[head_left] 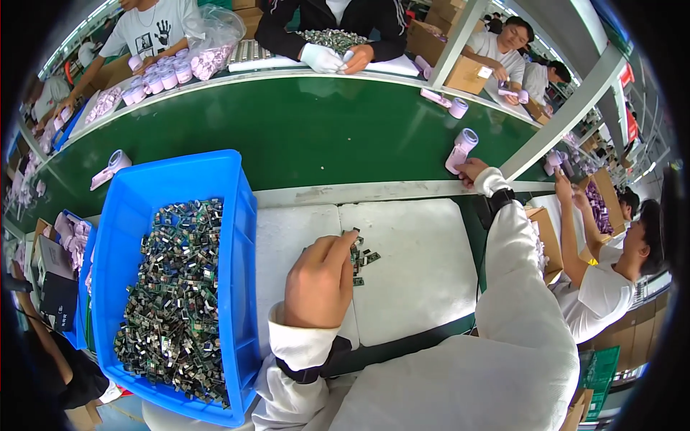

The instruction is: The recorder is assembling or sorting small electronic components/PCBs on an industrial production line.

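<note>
My left hand [320, 280] is over the white foam mat [413, 287], fingers curled and tips pinched on a small circuit board [356, 230]. Just beside and partly under those fingers lies a little pile of green-black circuit boards [365, 258]. My right hand [472, 171] reaches out to the far right, onto the near side of the green conveyor belt [309, 122]. Its fingers grip the handle of a lilac handheld device with a round, grey-blue head [461, 149]. A deep blue bin [247, 287] full of loose circuit boards [172, 302] stands left of my left hand.
A pale rail [323, 194] runs between mat and belt. More lilac devices lie on the belt, at the left [111, 169] and far right [447, 103]. A slanted white post [560, 115] rises beyond my right hand. Co-workers sit across the belt and at the right.
</note>
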### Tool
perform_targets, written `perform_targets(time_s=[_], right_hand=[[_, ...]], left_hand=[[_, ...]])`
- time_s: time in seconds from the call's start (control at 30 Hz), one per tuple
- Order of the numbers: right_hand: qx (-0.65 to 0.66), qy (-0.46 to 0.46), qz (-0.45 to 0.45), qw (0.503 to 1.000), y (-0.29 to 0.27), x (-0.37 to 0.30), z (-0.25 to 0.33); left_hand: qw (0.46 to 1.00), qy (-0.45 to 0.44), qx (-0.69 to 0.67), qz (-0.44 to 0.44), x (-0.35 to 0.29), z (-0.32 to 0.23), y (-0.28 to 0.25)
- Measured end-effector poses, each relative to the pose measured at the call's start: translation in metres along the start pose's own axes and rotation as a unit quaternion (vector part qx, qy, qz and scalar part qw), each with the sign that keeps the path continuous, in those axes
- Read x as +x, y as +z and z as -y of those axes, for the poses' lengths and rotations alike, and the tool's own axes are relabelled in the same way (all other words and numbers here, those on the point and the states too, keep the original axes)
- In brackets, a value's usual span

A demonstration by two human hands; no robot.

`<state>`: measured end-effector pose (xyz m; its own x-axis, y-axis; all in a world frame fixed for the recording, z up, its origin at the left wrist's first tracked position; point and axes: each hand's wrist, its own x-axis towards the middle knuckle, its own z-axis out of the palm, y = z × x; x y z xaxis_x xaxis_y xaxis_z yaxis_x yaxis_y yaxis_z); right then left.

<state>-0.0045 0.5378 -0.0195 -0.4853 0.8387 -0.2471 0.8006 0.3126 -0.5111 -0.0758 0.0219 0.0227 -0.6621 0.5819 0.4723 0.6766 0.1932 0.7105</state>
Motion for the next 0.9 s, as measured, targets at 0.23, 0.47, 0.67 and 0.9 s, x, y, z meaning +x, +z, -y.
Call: perform_targets(time_s=[0.23, 0.47, 0.67, 0.9], right_hand=[[0.453, 0.004, 0.262, 0.852, 0.020, -0.088, 0.038], [0.164, -0.141, 0.350, 0.912, 0.028, -0.231, 0.082], [0.096, -0.180, 0.363, 0.909, 0.053, -0.277, 0.066], [-0.034, -0.446, 0.138, 0.884, 0.062, -0.277, 0.074]], left_hand=[[0.999, 0.007, -0.031, 0.007, -0.006, -0.010, 0.001], [0.994, -0.005, -0.087, 0.062, -0.010, -0.029, 0.011], [0.983, 0.088, -0.098, 0.127, -0.016, -0.042, 0.040], [0.975, 0.073, -0.064, 0.199, -0.030, -0.047, 0.058]])
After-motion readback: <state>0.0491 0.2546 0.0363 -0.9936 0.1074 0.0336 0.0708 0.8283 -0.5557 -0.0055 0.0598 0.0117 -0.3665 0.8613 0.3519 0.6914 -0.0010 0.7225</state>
